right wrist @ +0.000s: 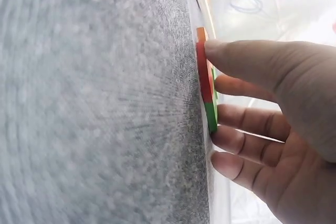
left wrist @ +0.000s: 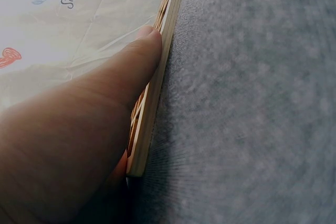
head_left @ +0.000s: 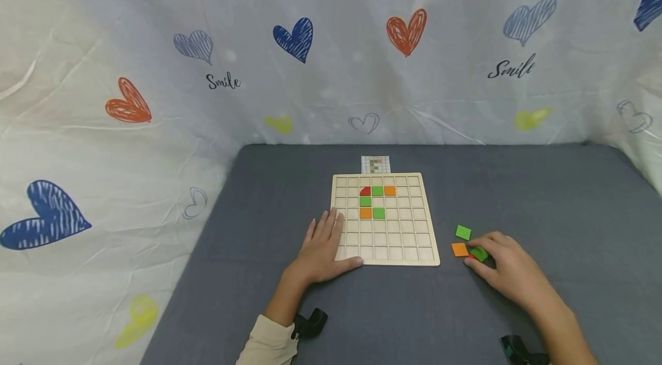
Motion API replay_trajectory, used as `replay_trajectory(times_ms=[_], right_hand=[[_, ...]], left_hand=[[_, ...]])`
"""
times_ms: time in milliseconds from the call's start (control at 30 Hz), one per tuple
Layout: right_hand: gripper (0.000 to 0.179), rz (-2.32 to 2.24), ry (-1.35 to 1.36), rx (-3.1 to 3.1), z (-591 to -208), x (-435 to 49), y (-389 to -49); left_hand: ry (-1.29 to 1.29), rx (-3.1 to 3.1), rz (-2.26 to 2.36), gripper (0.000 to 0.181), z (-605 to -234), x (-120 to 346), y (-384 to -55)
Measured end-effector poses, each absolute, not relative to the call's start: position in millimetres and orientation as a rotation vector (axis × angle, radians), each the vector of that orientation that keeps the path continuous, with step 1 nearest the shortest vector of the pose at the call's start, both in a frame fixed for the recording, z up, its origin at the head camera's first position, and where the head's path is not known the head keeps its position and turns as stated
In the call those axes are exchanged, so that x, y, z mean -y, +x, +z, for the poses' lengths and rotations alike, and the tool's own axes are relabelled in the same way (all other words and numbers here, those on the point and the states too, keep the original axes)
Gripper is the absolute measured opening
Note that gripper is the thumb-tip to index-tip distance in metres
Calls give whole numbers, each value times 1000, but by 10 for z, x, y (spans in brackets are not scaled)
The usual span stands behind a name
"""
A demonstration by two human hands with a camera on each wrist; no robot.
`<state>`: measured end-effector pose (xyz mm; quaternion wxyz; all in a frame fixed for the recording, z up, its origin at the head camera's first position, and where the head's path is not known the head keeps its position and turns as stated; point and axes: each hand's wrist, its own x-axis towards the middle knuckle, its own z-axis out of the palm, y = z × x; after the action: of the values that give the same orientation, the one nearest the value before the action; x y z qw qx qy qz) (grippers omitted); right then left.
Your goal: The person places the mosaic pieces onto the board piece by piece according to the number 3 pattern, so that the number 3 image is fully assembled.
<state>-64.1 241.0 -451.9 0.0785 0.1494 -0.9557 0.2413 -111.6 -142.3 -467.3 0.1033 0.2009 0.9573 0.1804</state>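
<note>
My left hand (head_left: pixel 322 250) lies flat at the near left corner of a wooden grid board (head_left: pixel 405 227). Its fingers run along the left side, and its thumb (left wrist: pixel 142 51) rests on the near edge. Red, green and orange tiles sit in several squares of the board. To the right of it, my right hand (head_left: pixel 509 266) curls thumb and fingers about a small red tile (right wrist: pixel 203 74), thumb touching it. A green tile (right wrist: pixel 210 115) lies against the red one, by the other fingertips. An orange tile (head_left: pixel 460 249) and another green tile (head_left: pixel 463 232) lie just beyond.
A small printed pattern card (head_left: pixel 376 164) lies at the far edge of the board. Grey cloth (head_left: pixel 289 181) covers the table, and a white curtain (head_left: pixel 341 83) with hearts hangs behind. Dark wrist-camera mounts (head_left: pixel 310 323) are on both wrists.
</note>
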Motion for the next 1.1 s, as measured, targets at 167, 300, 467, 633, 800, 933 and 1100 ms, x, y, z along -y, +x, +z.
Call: replay_trajectory(times_ms=[167,300,467,633,800,933,1100], right_hand=[[44,750,465,2903,-4505,-2423,-657],[44,764,491,2896,-4496,-2407,-687],[36,751,488,2857,-4509,-2333,-730],[32,757,493,2851,-4517,-2248,-749],[33,766,498,2856,-4510,-2227,-745],[36,771,505,2833,-4513,-2259,-739],[34,765,468,2858,-4506,-2277,-730]], left_hand=[[598,-2824,531,109,-4659,1427,-1118],[590,-2833,505,108,-4667,1432,-1119],[584,-2832,500,109,-4683,1430,-1116],[578,-2829,496,109,-4696,1431,-1117],[582,-2828,500,108,-4684,1430,-1111],[590,-2825,501,108,-4669,1427,-1104],[592,-2825,500,108,-4677,1433,-1112]])
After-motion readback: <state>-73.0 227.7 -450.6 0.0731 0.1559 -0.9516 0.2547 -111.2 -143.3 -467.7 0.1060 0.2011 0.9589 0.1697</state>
